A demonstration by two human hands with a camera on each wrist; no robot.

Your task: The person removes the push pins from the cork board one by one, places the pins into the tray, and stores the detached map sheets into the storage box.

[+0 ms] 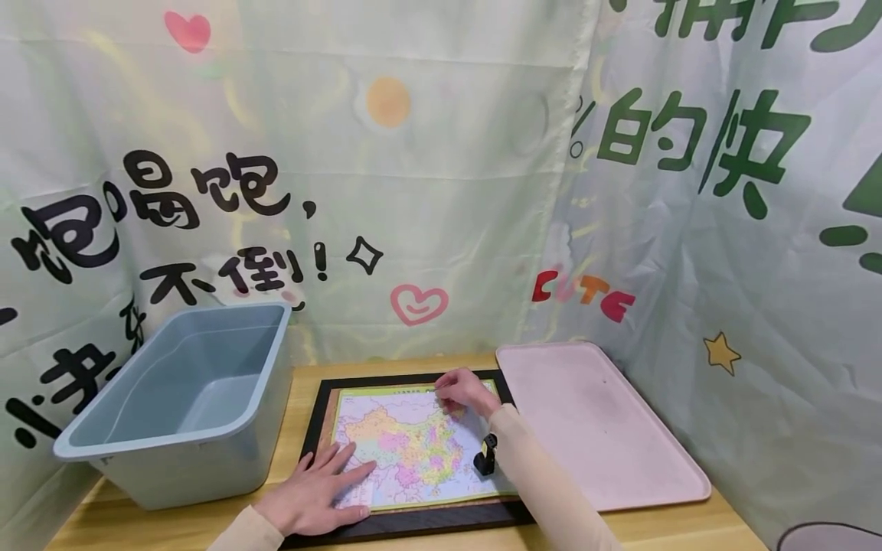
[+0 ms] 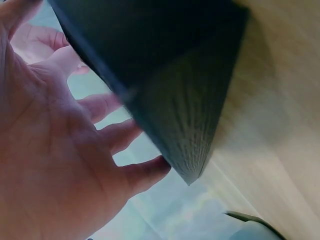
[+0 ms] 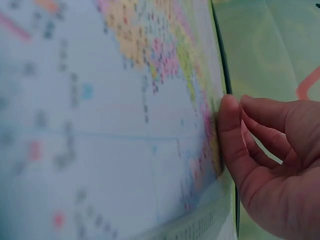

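A colourful printed map (image 1: 403,451) lies on a brown backing inside a black frame (image 1: 420,523) on the table. My left hand (image 1: 313,493) rests with fingers spread over the map's lower left corner. In the left wrist view its palm shows beside the dark frame corner (image 2: 175,100). My right hand (image 1: 468,392) is at the map's upper right part, fingers loosely bent. The right wrist view has its fingertips close together against the map's surface (image 3: 110,165); no held object is visible between them.
A grey-blue plastic tub (image 1: 258,436) stands at the left of the wooden table (image 1: 306,405). At the right lies a flat pale pink tray (image 1: 592,428). Printed cloth curtains (image 1: 441,229) hang behind and at the sides. A small black device (image 1: 485,455) is on my right wrist.
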